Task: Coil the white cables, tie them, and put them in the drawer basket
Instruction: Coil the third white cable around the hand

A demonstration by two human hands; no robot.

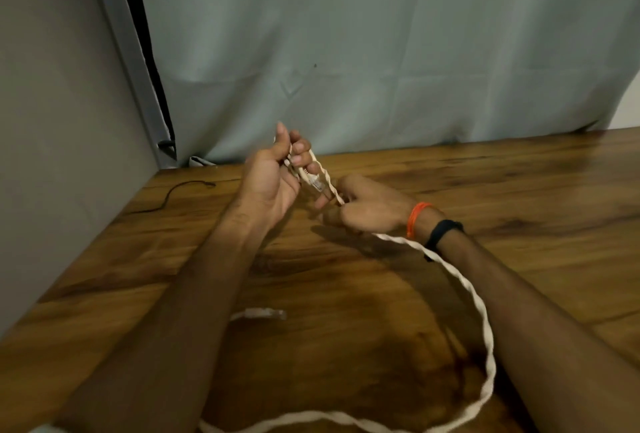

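A flat white twisted cable (481, 314) runs in a wide loop over the wooden table (519, 190), from the bottom edge up the right side to my hands. My left hand (277, 176) is raised above the table and grips one end of the cable, with its clear plug (317, 184) sticking out below the fingers. My right hand (367, 207), just right of it and lower, pinches the same cable a short way along. The cable's other clear plug (265, 313) lies on the table beside my left forearm.
A thin black wire (173, 195) lies at the table's far left corner. A grey curtain (381, 51) hangs along the back edge and a grey wall (52, 120) stands at the left. No drawer basket is in view.
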